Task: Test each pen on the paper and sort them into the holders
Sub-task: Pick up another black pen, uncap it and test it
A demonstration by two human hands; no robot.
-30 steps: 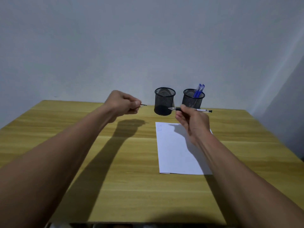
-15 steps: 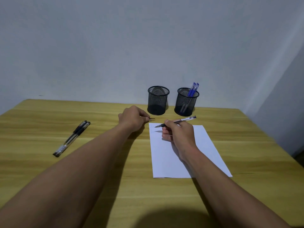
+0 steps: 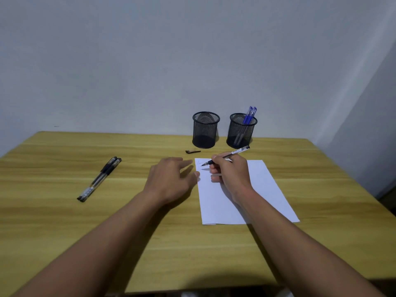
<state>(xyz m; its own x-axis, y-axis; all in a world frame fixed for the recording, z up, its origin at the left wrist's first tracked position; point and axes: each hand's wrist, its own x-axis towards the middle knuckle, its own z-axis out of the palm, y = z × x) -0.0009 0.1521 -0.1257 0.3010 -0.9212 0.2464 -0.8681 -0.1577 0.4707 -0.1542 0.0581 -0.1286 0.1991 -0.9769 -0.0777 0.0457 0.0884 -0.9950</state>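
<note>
My right hand (image 3: 230, 174) grips an uncapped black pen (image 3: 236, 152), its tip just above the top left corner of the white paper (image 3: 263, 189). My left hand (image 3: 171, 179) lies flat and open at the paper's left edge, fingertips touching it. The pen's black cap (image 3: 192, 151) lies on the table (image 3: 64, 221) beyond my left hand. Two black pens (image 3: 99, 179) lie side by side at the left. Two black mesh holders stand at the back: the left holder (image 3: 205, 129) looks empty, the right holder (image 3: 241, 130) has two blue pens (image 3: 248, 116).
A plain grey wall rises behind the table. A second wall comes in at the right, past the table's right edge. The table's near edge runs under my forearms.
My left hand let go of the cap, which now lies on the table, and spread flat beside the paper. My right hand brought the pen tip lower over the paper's corner.
</note>
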